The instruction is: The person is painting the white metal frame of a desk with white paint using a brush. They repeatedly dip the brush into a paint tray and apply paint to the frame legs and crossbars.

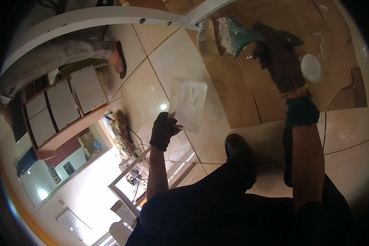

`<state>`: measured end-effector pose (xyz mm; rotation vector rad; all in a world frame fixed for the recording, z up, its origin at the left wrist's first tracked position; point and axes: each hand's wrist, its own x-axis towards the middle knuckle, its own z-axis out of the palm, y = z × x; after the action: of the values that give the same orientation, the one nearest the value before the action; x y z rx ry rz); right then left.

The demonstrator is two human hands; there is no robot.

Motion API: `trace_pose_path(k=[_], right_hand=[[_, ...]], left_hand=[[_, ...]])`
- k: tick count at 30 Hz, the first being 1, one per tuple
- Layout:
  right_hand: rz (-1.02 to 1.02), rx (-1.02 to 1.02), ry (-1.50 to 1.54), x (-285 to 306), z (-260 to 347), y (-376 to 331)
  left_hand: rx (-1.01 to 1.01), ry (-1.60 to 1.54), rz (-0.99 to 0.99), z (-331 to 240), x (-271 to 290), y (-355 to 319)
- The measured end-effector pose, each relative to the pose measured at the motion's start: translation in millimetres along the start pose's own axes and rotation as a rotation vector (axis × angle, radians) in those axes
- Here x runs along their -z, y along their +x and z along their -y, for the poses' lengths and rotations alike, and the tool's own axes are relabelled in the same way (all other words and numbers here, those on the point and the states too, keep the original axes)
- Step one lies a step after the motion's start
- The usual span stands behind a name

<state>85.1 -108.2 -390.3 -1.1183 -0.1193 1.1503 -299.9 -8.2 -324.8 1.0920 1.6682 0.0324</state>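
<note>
Gripped by its teal handle, a wide paintbrush (229, 36) is in my right hand (276, 57), which wears a dark red glove with a teal cuff. The pale bristles point left, touching or very near a white metal frame bar (151, 15); I cannot tell which. My left hand (164, 130), in a dark glove, pinches the lower left edge of a clear plastic tub (194, 123) with a little white paint inside. The tub is held over the tiled floor, left of the cardboard.
Flattened cardboard (250, 98) covers the floor under the brush, with a white round patch (311, 68) on it. A person's trousered leg (57, 57) and sandal (118, 61) are at upper left. Tangled cables (131, 164) and a wooden-edged cabinet (63, 108) stand at left.
</note>
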Motion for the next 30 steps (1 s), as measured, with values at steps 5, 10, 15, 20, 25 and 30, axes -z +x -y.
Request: trace_pose_path(k=[5, 10, 15, 20, 25, 30], right_hand=[[0.013, 0.231, -0.157, 15, -11, 3], [-0.117, -0.111, 0.414, 10, -21, 10], [0.015, -0.143, 0.651, 20, -44, 23], [-0.006, 0.01, 0.303, 24, -56, 47], [-0.003, -0.048, 0.275, 24, -39, 51], [0.068, 0.55, -0.569, 46, -43, 57]], left_hand=[[-0.017, -0.048, -0.011, 2, -3, -2], [0.003, -0.029, 0.05, 5, 3, 0], [-0.014, -0.047, 0.013, 7, -1, -3], [-0.13, 0.102, 0.024, 14, 2, 0], [0.024, 0.005, -0.013, 9, -6, -2], [0.031, 0.033, 0.006, 9, -3, 0]])
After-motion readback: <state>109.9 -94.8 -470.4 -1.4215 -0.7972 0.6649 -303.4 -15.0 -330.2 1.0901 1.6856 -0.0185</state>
